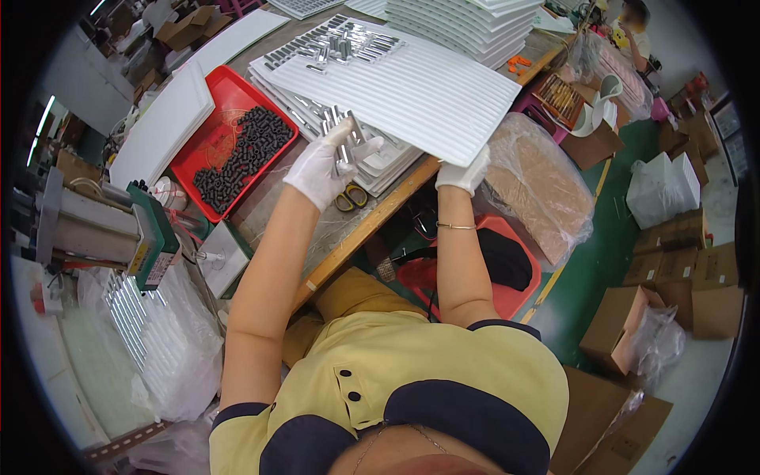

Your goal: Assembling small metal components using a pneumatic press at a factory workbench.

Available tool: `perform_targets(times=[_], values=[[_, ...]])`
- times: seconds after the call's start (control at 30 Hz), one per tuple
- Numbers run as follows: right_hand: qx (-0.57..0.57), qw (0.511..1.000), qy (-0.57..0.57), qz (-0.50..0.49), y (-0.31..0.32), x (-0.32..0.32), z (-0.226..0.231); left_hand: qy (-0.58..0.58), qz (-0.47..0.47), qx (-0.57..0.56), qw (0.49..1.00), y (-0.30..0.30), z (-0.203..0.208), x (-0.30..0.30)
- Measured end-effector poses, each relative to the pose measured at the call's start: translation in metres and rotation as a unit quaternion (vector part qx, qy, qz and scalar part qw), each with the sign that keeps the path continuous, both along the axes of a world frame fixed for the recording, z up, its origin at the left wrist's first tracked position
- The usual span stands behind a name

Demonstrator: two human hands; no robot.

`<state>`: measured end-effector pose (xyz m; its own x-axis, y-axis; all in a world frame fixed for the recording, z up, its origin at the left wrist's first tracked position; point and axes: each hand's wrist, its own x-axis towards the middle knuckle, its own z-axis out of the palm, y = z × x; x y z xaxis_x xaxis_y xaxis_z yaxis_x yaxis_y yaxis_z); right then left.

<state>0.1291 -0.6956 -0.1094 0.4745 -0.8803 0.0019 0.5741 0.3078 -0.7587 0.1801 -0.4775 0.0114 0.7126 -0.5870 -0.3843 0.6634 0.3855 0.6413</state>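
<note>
My left hand (318, 168), in a white glove, is closed around several short silver metal tubes (346, 150). My right hand (465, 171), also gloved, grips the near right edge of a white ribbed tray (443, 95); its fingers are partly hidden under the tray. At the tray's far left end lie silver tubes (340, 46), some in rows and some in a loose heap. Under it, more trays (388, 169) are stacked on the table. Scissors (351, 198) with dark and yellow handles lie beside my left wrist.
Left on the table stands a red bin (188, 158) of small black cylindrical pieces (241, 154). White ribbed trays (463, 28) are piled at the back. A green-and-grey machine (146, 237) stands at the left. Plastic-wrapped cardboard (542, 186) is at the right. Another person (633, 36) sits far right.
</note>
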Motion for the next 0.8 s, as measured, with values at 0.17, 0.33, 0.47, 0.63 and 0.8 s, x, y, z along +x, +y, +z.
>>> perform_targets(times=[0.17, 0.33, 0.47, 0.63, 0.8], values=[[0.180, 0.968, -0.168, 0.058, 0.003, -0.006, 0.034, -0.035, -0.037, 0.042, 0.998, -0.007, -0.020, 0.031], [0.099, 0.991, -0.071, 0.060, 0.005, -0.011, 0.046, -0.103, -0.037, 0.163, 0.981, -0.018, -0.014, 0.027], [-0.046, 0.988, 0.146, -0.025, -0.015, -0.030, 0.046, -0.153, -0.037, 0.230, 0.960, -0.007, -0.015, 0.027], [-0.257, 0.929, 0.217, -0.153, -0.051, -0.065, 0.074, -0.161, 0.005, 0.248, 0.955, 0.006, -0.014, 0.016], [-0.450, 0.837, 0.309, -0.016, -0.055, -0.036, 0.132, -0.210, 0.040, 0.230, 0.949, 0.002, -0.033, 0.010]])
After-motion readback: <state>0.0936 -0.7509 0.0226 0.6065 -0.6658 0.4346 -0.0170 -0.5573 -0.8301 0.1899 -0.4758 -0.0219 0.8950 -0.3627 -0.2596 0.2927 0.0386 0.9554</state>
